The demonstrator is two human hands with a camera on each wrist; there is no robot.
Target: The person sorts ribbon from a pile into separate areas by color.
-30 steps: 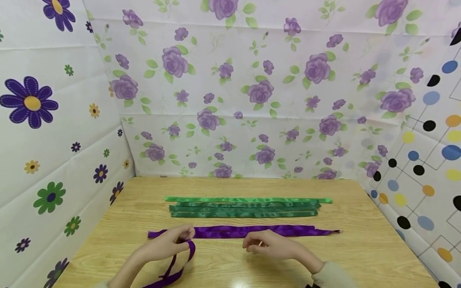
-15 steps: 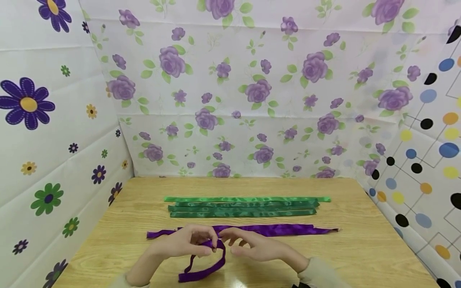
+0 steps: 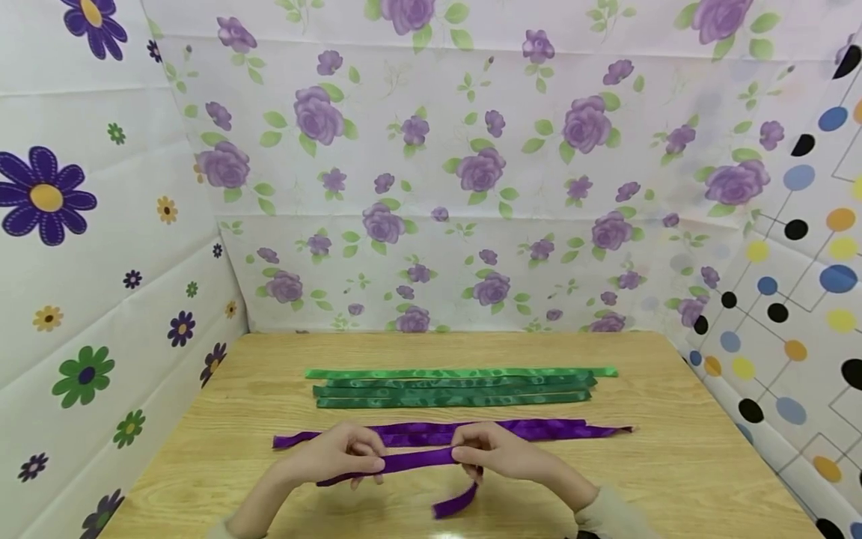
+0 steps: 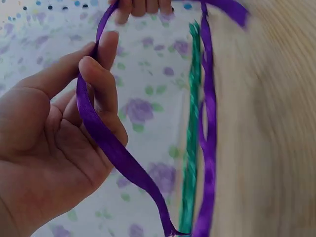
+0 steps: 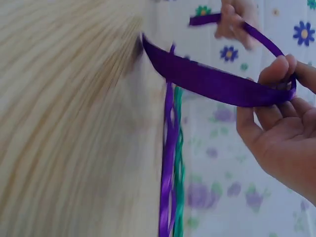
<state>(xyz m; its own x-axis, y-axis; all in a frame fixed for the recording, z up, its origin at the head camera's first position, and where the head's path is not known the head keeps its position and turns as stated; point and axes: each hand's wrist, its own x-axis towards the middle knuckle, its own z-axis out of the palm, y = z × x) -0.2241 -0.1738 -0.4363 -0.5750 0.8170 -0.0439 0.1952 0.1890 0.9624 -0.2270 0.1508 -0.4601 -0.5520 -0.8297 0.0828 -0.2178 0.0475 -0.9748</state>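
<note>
A purple ribbon [image 3: 417,460] stretches between both hands above the table's near part. My left hand [image 3: 340,454] pinches it between thumb and fingers, and a short tail runs out under that palm. With thumb and fingertips my right hand [image 3: 494,451] pinches the other side, and a loose end dangles below it. In the left wrist view the held ribbon [image 4: 116,153] trails down past the palm. The right wrist view shows the loose end of the ribbon [image 5: 197,79] hanging wide from the right fingers. Just behind the hands, more purple ribbons [image 3: 539,429] lie in a row.
Farther back on the wooden table [image 3: 673,479] lie several dark green ribbons [image 3: 451,392] side by side. One bright green ribbon [image 3: 465,373] lies behind them. A flowered cloth [image 3: 431,187] hangs at the back, with patterned cloths at both sides.
Both hands came together, the left moving right, and the right took hold of the purple ribbon. They then drew apart, and the ribbon straightened between them. The ribbons on the table stayed put.
</note>
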